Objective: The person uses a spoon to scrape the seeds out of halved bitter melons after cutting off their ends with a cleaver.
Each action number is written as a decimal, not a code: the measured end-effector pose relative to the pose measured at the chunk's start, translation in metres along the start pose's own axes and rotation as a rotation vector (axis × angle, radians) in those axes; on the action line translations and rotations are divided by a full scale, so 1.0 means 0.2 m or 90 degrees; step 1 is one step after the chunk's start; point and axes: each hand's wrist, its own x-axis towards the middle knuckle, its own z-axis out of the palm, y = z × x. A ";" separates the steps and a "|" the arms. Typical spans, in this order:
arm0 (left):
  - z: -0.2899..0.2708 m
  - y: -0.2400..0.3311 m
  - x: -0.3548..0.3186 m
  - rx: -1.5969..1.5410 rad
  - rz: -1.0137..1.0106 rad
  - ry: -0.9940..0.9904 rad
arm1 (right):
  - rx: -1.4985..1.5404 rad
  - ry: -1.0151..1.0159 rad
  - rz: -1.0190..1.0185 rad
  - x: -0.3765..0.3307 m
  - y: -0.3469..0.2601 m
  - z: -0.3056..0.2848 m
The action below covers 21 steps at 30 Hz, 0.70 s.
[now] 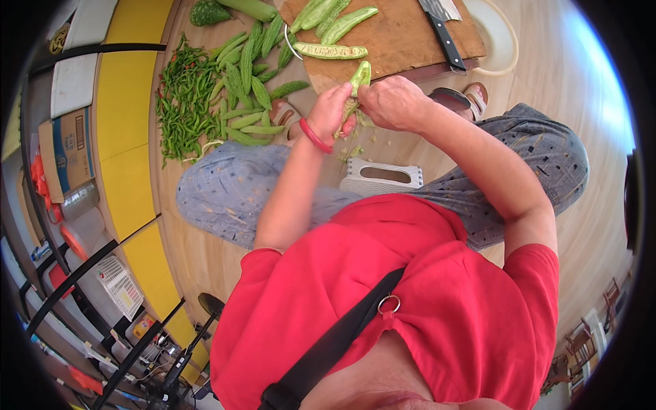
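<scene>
Scooping seeds: left hand (330,109) gripping halved bitter gourd (358,82), right hand (393,102) closed, probably on a scraper; next, steady scraping along the hollow.

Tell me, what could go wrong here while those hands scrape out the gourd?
Seeds and pulp drop from the halved gourd held between the left hand and right hand; bits already lie on the floor near the sandalled feet, so someone might slip. The knife lies near the edge of the cutting board, handle toward the person; a careless reach or nudge could knock it down toward the feet.
</scene>
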 end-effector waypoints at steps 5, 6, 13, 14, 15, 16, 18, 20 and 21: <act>-0.02 0.00 0.03 0.046 -0.056 -0.021 | 0.018 0.018 -0.044 -0.01 -0.01 0.02; -0.02 0.00 0.04 0.065 -0.057 -0.014 | 0.021 -0.020 -0.065 -0.01 -0.03 0.04; -0.12 0.03 0.13 0.059 0.023 0.040 | 0.063 -0.040 -0.029 -0.01 -0.11 0.07; -0.12 0.05 0.12 0.004 0.025 0.024 | 0.058 -0.021 0.019 0.00 -0.09 0.03; -0.10 0.06 0.11 -0.023 -0.004 0.077 | 0.054 -0.002 0.067 0.00 -0.06 -0.02; -0.10 0.05 0.11 -0.042 0.002 0.058 | 0.048 0.014 0.120 0.00 -0.05 -0.07; -0.10 0.03 0.11 -0.080 0.016 0.020 | 0.051 0.067 0.153 0.04 -0.04 -0.11; -0.06 0.02 0.09 -0.074 0.041 0.032 | 0.021 0.092 0.160 0.07 -0.03 -0.09; -0.04 0.02 0.08 -0.071 0.054 0.038 | 0.003 0.114 0.165 0.08 -0.01 -0.06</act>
